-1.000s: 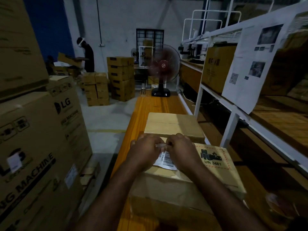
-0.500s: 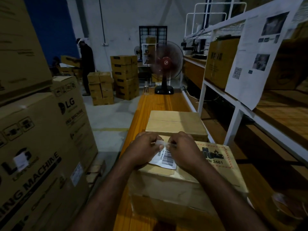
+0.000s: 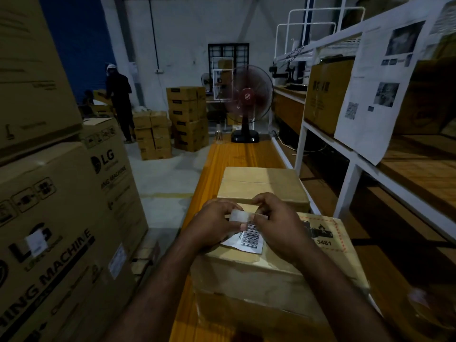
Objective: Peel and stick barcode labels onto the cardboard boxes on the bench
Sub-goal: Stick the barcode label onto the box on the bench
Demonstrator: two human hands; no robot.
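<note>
Peeling is the step in hand: the left hand (image 3: 214, 224) and the right hand (image 3: 278, 227) meet over the near cardboard box (image 3: 276, 272), each pinching the top edge of the barcode label (image 3: 248, 239) between thumb and fingertips, where a pale, glossy strip curls up between them. To do this well, I judge the fingers should part the label from its backing slowly at one corner, keep the sticky face off the skin, and then lay it flat from one edge to avoid creases. The label's lower part rests on the box top just below the hands; it is thin white paper with black bars. The box is matt brown corrugated board, slightly dented, with a red-dashed hazard mark just right of the right hand. A second cardboard box (image 3: 261, 186) sits just beyond the fingertips on the smooth orange wooden bench (image 3: 237, 154).
</note>
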